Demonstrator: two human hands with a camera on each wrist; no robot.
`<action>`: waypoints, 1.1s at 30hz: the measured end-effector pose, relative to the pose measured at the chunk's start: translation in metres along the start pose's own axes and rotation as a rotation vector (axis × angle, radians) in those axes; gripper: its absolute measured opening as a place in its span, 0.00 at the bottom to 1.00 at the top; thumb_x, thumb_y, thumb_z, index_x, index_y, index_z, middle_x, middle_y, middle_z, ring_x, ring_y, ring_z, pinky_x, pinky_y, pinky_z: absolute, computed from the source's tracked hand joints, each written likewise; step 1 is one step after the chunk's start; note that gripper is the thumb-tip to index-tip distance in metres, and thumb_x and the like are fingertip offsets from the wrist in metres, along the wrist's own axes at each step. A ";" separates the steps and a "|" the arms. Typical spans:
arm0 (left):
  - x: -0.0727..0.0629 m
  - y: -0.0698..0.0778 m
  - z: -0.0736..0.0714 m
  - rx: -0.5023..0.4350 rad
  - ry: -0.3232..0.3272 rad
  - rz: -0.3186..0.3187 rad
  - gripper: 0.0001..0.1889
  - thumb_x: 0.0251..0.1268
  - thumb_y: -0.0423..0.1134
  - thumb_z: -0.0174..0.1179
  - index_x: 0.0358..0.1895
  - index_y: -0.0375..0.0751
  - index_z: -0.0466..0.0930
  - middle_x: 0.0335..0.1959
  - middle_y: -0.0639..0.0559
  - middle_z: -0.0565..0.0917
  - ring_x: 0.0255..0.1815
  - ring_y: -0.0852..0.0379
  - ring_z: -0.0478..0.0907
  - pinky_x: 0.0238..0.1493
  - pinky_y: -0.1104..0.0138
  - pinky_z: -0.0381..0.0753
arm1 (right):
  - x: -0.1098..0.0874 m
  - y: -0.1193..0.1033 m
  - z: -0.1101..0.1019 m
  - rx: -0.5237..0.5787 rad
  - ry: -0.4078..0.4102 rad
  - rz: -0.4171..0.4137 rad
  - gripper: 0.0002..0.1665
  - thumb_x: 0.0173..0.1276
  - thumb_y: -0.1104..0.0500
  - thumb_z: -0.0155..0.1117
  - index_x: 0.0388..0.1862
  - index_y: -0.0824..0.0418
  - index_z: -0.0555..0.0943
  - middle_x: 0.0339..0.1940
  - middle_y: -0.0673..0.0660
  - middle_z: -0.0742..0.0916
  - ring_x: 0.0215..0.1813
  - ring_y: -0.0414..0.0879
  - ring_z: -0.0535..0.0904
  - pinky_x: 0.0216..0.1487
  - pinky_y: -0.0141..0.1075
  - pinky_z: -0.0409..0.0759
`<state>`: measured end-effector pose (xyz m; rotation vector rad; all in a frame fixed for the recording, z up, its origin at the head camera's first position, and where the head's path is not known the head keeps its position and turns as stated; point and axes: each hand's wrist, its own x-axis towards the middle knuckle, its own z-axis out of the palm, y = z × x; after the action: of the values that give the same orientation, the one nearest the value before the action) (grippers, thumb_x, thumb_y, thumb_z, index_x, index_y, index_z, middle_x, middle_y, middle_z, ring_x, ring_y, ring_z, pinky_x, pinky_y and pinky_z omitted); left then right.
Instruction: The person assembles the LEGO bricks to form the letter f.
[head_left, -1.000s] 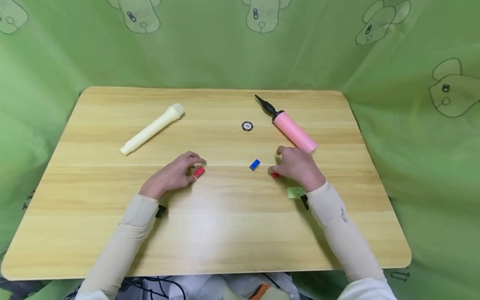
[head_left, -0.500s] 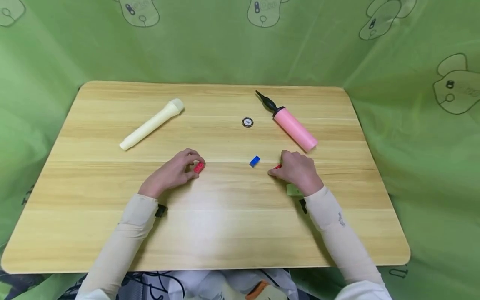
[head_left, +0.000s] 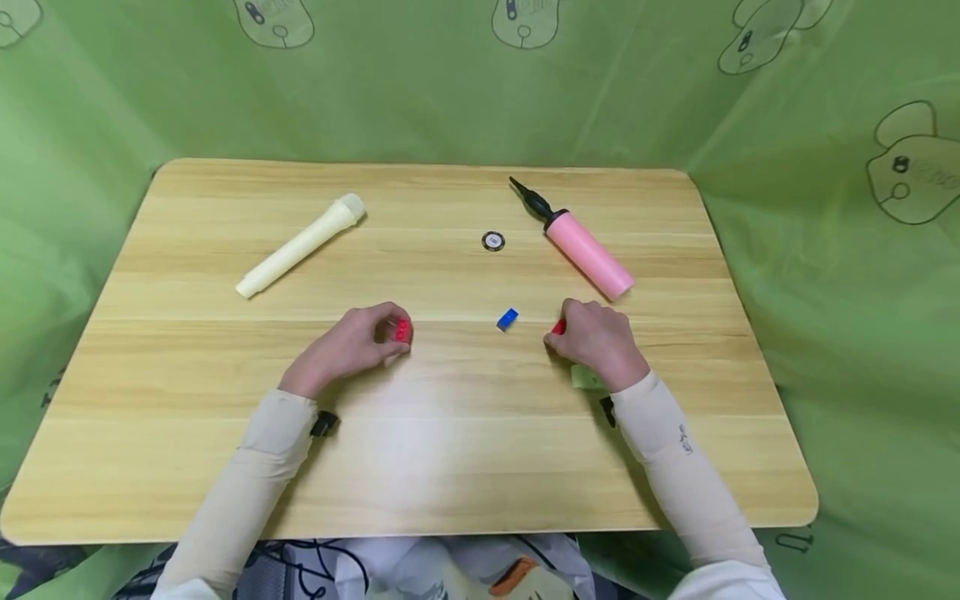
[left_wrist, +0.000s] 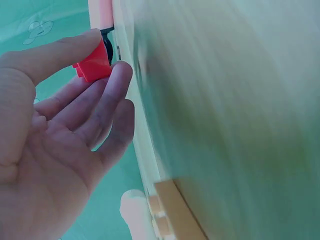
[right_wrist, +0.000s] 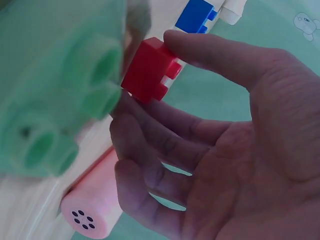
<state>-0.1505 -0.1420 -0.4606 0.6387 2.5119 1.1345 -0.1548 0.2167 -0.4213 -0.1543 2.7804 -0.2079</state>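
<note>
My left hand (head_left: 351,346) pinches a small red toy brick (head_left: 402,331) between its thumb and fingers. The left wrist view gives a close look at that red brick (left_wrist: 95,65), held at the fingertips. Over on the right, a second red toy brick (right_wrist: 150,70) is in the pinch of my right hand (head_left: 597,340), with its studs facing the palm. From the head view most of it hides behind the fingers. A blue toy brick (head_left: 507,319) lies on the table between the hands. Close to the right wrist stands a green brick (head_left: 586,377), partly covered by the arm.
A pink hand pump (head_left: 588,252) with a black nozzle lies behind my right hand. Farther back in the middle is a black-and-white poker chip (head_left: 492,242). A cream microphone-shaped stick (head_left: 300,246) lies back left. A tan studded block (left_wrist: 177,210) shows in the left wrist view.
My left fingers have closed on their red brick and turned it more upright. My right hand has taken hold of the other red brick and moved it slightly back. The blue brick stays put.
</note>
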 end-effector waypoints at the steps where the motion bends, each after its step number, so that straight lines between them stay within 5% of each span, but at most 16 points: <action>1: 0.000 0.002 0.001 -0.017 -0.004 -0.004 0.13 0.66 0.37 0.67 0.50 0.42 0.79 0.36 0.55 0.84 0.39 0.57 0.80 0.42 0.62 0.79 | -0.001 0.000 0.000 0.004 0.007 -0.001 0.17 0.64 0.48 0.67 0.31 0.60 0.75 0.21 0.55 0.77 0.23 0.50 0.73 0.22 0.41 0.69; 13: 0.008 0.028 0.021 -0.132 0.047 0.039 0.18 0.63 0.37 0.70 0.53 0.36 0.79 0.37 0.51 0.82 0.39 0.55 0.79 0.46 0.59 0.80 | -0.016 -0.009 -0.009 0.083 0.173 -0.102 0.06 0.66 0.60 0.60 0.34 0.63 0.77 0.18 0.53 0.73 0.23 0.47 0.70 0.20 0.39 0.68; 22: 0.011 0.046 0.034 -0.109 0.170 0.095 0.19 0.57 0.39 0.73 0.50 0.44 0.78 0.37 0.55 0.80 0.41 0.48 0.79 0.44 0.57 0.81 | -0.027 -0.030 -0.021 0.186 0.248 -0.153 0.23 0.69 0.59 0.63 0.60 0.67 0.77 0.27 0.57 0.82 0.23 0.48 0.73 0.23 0.38 0.71; 28: 0.016 0.055 0.042 -0.135 0.212 0.140 0.19 0.56 0.37 0.73 0.49 0.41 0.78 0.37 0.53 0.79 0.40 0.45 0.79 0.45 0.55 0.81 | -0.036 -0.047 -0.027 0.307 0.236 -0.233 0.26 0.69 0.58 0.66 0.63 0.64 0.76 0.39 0.58 0.87 0.31 0.47 0.79 0.28 0.38 0.77; 33: 0.021 0.059 0.047 -0.157 0.228 0.189 0.19 0.55 0.35 0.74 0.48 0.40 0.78 0.36 0.53 0.80 0.38 0.46 0.79 0.42 0.54 0.81 | -0.045 -0.060 -0.031 0.380 0.234 -0.324 0.24 0.68 0.58 0.69 0.61 0.61 0.78 0.35 0.53 0.86 0.31 0.45 0.78 0.30 0.37 0.77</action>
<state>-0.1315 -0.0668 -0.4476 0.7545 2.5539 1.5353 -0.1189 0.1674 -0.3676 -0.5121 2.8620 -0.8773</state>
